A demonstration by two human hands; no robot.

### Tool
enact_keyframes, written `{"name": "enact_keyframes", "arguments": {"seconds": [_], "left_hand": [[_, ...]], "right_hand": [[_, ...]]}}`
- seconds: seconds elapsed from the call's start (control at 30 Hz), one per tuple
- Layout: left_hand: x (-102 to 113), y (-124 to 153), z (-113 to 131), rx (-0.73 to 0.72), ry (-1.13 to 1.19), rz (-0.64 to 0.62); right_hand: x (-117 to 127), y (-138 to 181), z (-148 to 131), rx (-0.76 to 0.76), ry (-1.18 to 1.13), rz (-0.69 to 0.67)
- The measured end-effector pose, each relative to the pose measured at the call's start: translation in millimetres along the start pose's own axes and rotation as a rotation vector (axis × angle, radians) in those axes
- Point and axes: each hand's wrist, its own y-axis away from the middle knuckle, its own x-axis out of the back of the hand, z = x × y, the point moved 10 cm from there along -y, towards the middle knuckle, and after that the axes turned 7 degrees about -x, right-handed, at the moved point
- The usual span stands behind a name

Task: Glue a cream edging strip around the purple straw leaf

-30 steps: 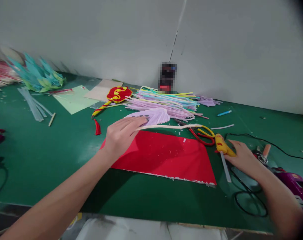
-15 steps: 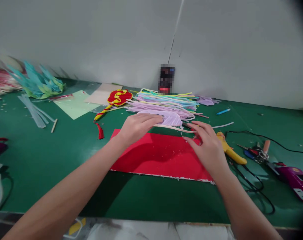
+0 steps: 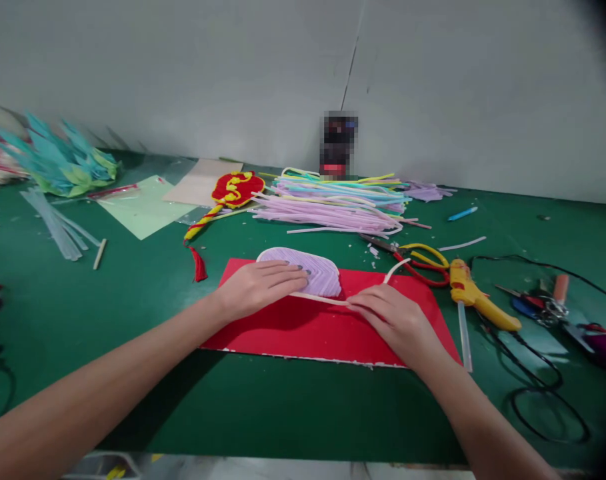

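A lilac panel (image 3: 323,275) of rows of pipe cleaners, with a cream edge round its visible far side, lies over the red board (image 3: 287,327). My left hand (image 3: 255,287) rests flat on the panel's left part, fingers stretched out and covering some of it; its thumb is hidden. A cream pipe cleaner (image 3: 323,299) runs along the panel's near edge. At the panel's right corner, my right hand (image 3: 395,320) pinches this pipe cleaner, and its loose end curves up behind the fingers.
Beyond the board lies a heap of pastel pipe cleaners (image 3: 333,207). To the right are scissors (image 3: 425,263), a yellow glue gun (image 3: 483,300) with a cord, and keys (image 3: 545,307). A red and yellow tasselled ornament (image 3: 237,189) and green paper (image 3: 143,207) lie left.
The panel has come down and nearer, onto the red board. My left hand now lies flat on it. My right hand has moved lower and left, closing on the cream pipe cleaner near the panel.
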Motion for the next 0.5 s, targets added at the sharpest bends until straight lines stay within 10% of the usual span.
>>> {"name": "enact_keyframes", "arguments": {"seconds": [0.5], "left_hand": [[-31.1,-20.4,-11.3,0.21,0.42,-0.281]], "right_hand": [[-23.0,10.7,-9.5,0.046,0.134,-0.071]]}}
